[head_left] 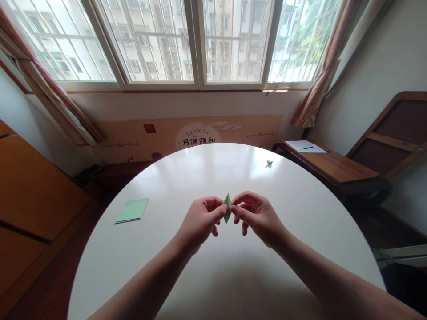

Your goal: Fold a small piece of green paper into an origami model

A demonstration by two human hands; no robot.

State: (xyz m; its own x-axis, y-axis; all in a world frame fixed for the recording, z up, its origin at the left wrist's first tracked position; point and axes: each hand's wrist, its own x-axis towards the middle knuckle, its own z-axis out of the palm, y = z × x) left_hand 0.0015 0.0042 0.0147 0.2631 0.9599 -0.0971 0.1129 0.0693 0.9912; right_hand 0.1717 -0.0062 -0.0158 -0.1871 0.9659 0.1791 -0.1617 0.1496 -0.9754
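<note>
A small piece of green origami paper (227, 200), folded into a narrow diamond, is held upright above the table between both hands. My left hand (205, 218) pinches its left side between thumb and forefinger. From the other side, the thumb and forefinger of my right hand (258, 213) close on its right edge. The remaining fingers of both hands curl loosely below. Off to the left lies a stack of square green paper (132, 210). A little folded green paper figure (269, 163) sits near the far right edge of the table.
The round white table (160, 275) has a curved far edge. To its right stands a wooden chair (347, 166) with white paper (296, 146) and a dark pen on it. A printed cardboard panel (133, 133) is below the window.
</note>
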